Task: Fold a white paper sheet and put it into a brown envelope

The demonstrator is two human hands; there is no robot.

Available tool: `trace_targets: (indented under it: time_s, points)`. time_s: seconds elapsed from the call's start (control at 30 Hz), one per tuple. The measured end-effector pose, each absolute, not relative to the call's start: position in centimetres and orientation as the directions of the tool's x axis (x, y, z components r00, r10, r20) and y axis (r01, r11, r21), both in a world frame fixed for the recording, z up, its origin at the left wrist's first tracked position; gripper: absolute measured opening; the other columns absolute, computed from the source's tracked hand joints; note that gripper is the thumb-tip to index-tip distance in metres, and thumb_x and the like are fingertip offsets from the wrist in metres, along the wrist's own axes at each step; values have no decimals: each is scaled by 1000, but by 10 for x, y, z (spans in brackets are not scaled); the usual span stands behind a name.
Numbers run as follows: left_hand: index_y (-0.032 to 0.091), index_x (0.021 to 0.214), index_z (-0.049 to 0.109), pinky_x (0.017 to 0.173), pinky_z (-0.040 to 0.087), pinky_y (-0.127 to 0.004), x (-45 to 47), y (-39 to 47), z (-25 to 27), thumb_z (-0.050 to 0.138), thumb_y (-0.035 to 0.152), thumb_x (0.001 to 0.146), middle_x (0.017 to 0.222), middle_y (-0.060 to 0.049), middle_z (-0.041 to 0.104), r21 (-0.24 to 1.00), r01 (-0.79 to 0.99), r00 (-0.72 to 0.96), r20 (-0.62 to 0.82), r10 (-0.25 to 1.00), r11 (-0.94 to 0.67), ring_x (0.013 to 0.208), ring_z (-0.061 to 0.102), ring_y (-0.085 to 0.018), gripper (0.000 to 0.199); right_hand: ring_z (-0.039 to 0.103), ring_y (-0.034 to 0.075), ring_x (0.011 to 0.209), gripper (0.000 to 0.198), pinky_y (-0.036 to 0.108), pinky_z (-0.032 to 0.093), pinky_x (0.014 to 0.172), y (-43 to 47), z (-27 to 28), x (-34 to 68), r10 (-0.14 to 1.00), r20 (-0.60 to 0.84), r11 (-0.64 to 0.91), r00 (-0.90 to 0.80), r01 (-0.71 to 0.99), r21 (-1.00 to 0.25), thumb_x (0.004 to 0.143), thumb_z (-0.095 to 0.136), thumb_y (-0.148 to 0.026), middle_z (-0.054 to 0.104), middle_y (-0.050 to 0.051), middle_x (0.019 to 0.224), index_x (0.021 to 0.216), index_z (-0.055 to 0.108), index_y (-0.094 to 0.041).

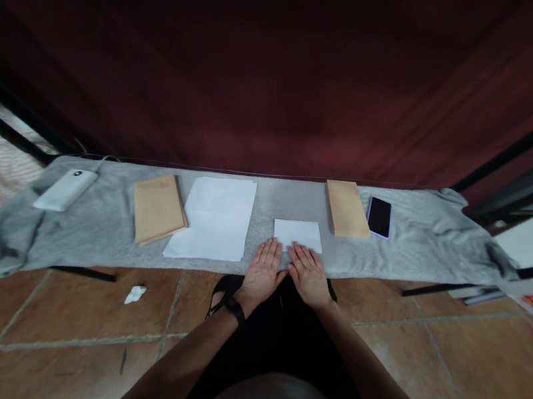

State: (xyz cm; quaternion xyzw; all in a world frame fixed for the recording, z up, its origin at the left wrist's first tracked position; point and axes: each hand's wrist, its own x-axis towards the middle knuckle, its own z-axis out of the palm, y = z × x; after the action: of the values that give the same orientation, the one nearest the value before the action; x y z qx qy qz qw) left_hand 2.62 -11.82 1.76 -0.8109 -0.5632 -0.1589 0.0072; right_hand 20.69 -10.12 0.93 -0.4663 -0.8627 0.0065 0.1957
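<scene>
A small white rectangle of paper, perhaps folded, lies on the grey cloth in front of me. My left hand lies flat with its fingers stretched out, the tips at the paper's lower left corner. Along its lower edge rests my right hand, palm down and fingers extended. Neither hand grips anything. To the left are larger white sheets, overlapping one another. A stack of brown envelopes touches their left side. Right of the small paper lies another brown envelope stack.
The narrow bench wears a grey cloth. A smartphone lies at the right, a white device with a cable at the left. Behind hangs a dark red curtain. Crumpled tissue is on the tiled floor.
</scene>
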Motion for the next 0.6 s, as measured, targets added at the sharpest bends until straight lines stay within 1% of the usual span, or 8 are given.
trace_targets:
  time_s: [0.2,0.47,0.6]
  points:
    - [6,151,34,123,26,-48,25,-118,14,48,42,96,159,-20,34,124,921,319,305,897,-370,150,27,-30,68,37,24,144,49,46,28,118,-99,8,229,838,360,495,-411,850,-182,106,35,-31,44,11,154,152,39,-17]
    - [10,153,34,122,29,-49,22,-115,9,44,43,98,157,-18,39,141,913,310,367,877,-382,149,30,-29,64,38,25,143,48,48,30,116,-103,6,251,854,405,428,-326,883,-192,106,34,-30,47,12,153,151,41,-16]
    - [11,151,38,121,31,-49,19,-115,7,42,43,99,155,-17,42,135,912,314,382,869,-388,147,34,-28,61,39,26,142,49,49,29,116,-103,4,249,862,400,409,-310,892,-192,105,34,-29,47,12,153,152,40,-16]
